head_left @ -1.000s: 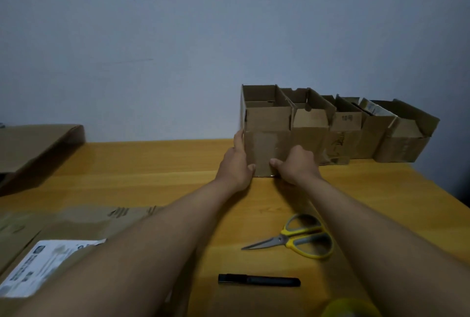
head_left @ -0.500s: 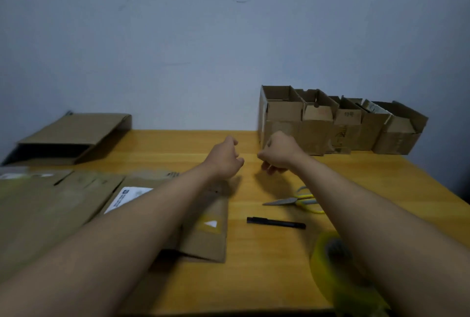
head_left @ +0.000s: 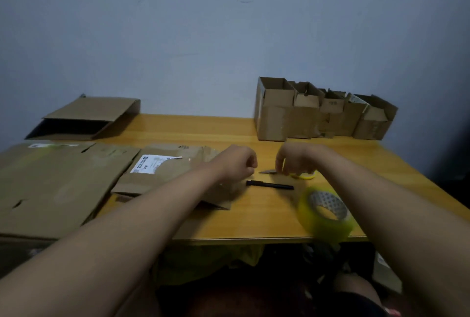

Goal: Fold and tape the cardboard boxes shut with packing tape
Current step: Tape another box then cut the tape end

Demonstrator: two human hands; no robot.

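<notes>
My left hand [head_left: 237, 164] is curled into a loose fist over the flattened box [head_left: 178, 171], holding nothing. My right hand [head_left: 296, 160] hangs above the scissors [head_left: 302, 175], fingers drooping, grip unclear. White shipping label [head_left: 152, 164] print is too blurred to read. Row of open boxes [head_left: 318, 113] sits at the wall; tape roll [head_left: 324, 215] near the table [head_left: 254, 222] edge, black pen [head_left: 269, 185] between.

You see a smooth, slightly glossy orange wooden table [head_left: 178, 128], matt brown cardboard boxes [head_left: 279, 120], and a glossy yellow-green tape roll [head_left: 323, 222].
</notes>
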